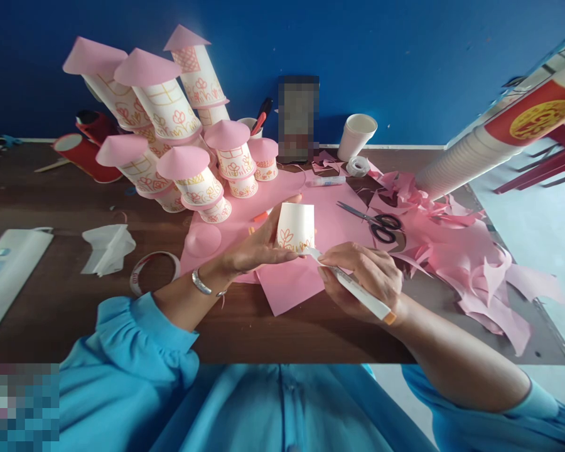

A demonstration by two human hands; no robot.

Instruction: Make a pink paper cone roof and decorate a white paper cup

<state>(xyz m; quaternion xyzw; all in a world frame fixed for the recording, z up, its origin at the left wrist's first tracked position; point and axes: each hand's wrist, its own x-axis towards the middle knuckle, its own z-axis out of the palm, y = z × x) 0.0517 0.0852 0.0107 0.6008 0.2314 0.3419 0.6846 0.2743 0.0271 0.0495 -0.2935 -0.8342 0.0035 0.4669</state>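
Note:
My left hand (257, 248) is closed around a small white paper cup (297, 221), with the thumb along the near side. Orange and yellow flower and grass drawings run along the cup's lower edge. In my right hand (365, 273) I grip a white marker (358, 292) with an orange end; its tip meets the cup's lower right part. Below the cup lies a square of pink paper (287, 290) on a larger pink sheet (327, 204). Towers of decorated cups (164, 107) with pink cone roofs stand at the back left, and a loose pink cone (204, 242) lies nearer.
Black-handled scissors (381, 226), a glue stick (328, 181) and pink paper scraps (471, 251) lie to the right. A long stack of white cups (471, 157) leans there. A tape roll (154, 271) and white power strip (12, 270) are at left. A blue wall (348, 50) rises behind.

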